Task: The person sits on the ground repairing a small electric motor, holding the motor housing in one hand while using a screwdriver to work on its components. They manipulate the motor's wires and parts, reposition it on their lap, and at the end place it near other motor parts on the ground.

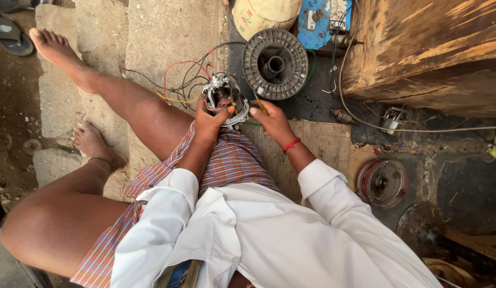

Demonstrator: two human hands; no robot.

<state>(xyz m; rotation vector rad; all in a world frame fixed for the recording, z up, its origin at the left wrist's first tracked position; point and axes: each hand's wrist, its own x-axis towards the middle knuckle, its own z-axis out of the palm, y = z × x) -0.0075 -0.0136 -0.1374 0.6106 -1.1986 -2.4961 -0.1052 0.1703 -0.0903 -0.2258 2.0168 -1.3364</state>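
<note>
Bottom centre of frame: white shirt sleeves, checked cloth over the lap, bare legs running off to the left.

Left hand point(209, 124), just above frame centre: fingers wrapped round the small motor stator point(225, 98), gripping it from below, thumb up against its lower edge. Stator sits upright on the lap edge, open face toward camera, metal frame with winding inside.

Right hand point(273, 121), right of the stator: closed on a thin yellow-handled tool point(260, 105), pinched between fingers and thumb, tip angled up-left toward the stator's right side. Can't tell whether the tip touches it. Red thread band point(291, 144) on that wrist.

Loose wires point(181, 80), red, black and yellow, trail from the stator toward upper left across the concrete slab point(168, 32).

Just above the hands, upper centre: round grey wire spool point(275, 64), lying flat, near the stator but apart from it.

Right of centre, lower: round reddish motor cover point(382, 182) on the dark floor, well apart from the hands.

Top edge: cream plastic container point(261, 15), a blue metal part point(318, 24) beside it.

Upper right: worn wooden box point(429, 53), a pale cable point(418, 129) running along its base.
</note>
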